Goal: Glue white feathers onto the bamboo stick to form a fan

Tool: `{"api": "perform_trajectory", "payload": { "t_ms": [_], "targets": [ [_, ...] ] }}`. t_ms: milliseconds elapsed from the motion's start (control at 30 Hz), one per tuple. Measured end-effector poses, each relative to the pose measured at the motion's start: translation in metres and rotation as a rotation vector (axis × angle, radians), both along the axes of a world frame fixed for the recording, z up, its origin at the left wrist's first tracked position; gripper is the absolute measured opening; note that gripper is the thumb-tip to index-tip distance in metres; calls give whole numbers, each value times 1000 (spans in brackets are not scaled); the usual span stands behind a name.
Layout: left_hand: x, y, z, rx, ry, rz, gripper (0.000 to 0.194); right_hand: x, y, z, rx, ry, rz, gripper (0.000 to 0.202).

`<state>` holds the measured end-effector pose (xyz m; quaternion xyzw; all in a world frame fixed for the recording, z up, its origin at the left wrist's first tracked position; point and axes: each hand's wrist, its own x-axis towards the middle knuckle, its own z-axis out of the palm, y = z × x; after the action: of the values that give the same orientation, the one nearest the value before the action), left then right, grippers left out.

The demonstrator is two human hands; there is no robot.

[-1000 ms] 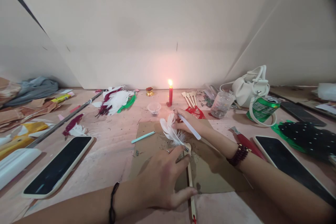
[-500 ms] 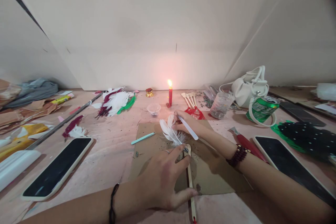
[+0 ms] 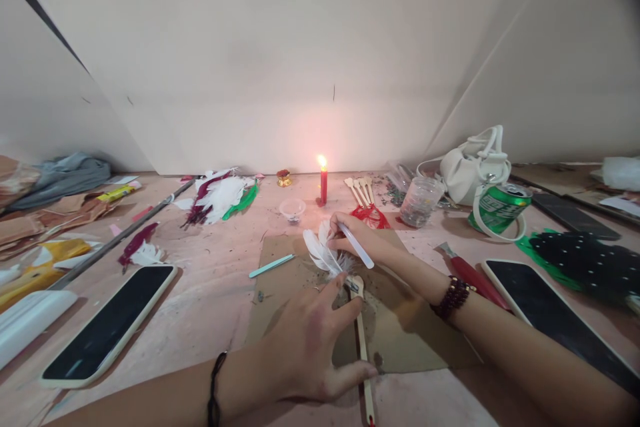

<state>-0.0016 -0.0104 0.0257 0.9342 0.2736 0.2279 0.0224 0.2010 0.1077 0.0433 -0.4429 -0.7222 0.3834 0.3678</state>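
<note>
My right hand (image 3: 357, 233) is closed on a translucent whitish glue stick (image 3: 361, 251), which points down toward me. Its fingertips are beside white feathers (image 3: 317, 250), and I cannot tell whether they also pinch them. My left hand (image 3: 313, 337) is spread low over the cardboard (image 3: 405, 340). Its index fingertip is at the feathers' lower end. The middle finger and thumb rest against a thin wooden spoon-shaped stick (image 3: 361, 333), with a small dark patch on its head and red at its near end. Beyond the hands, a red candle (image 3: 324, 188) burns upright.
A turquoise stick (image 3: 271, 265) lies on the cardboard's left. Phones (image 3: 110, 327) (image 3: 550, 320) flank the work. A clear cup (image 3: 421, 201), green can (image 3: 500, 208), white bag (image 3: 473, 170) and red-handled scraper (image 3: 475, 277) are right. Several wooden sticks with red cords (image 3: 367, 197) lie behind.
My left index finger has shifted slightly left, off the head of the wooden stick, showing more of its dark patch. The glue stick and right hand have moved slightly left.
</note>
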Motion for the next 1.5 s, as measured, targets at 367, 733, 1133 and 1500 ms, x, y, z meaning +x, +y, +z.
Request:
{"api": "perform_trajectory", "payload": {
  "t_ms": [367, 733, 1133, 1500],
  "targets": [
    [0, 1, 0, -24, 9, -3, 70, 4, 6, -1, 32, -25, 28, 22],
    [1, 2, -2, -65, 47, 7, 75, 13, 10, 2, 132, -83, -82, 25],
    [4, 5, 3, -165, 43, -23, 69, 55, -118, 19, 439, -409, 100, 19],
    [5, 6, 3, -143, 66, -26, 72, 61, -123, -14, 496, -527, 155, 45]
  ]
}}
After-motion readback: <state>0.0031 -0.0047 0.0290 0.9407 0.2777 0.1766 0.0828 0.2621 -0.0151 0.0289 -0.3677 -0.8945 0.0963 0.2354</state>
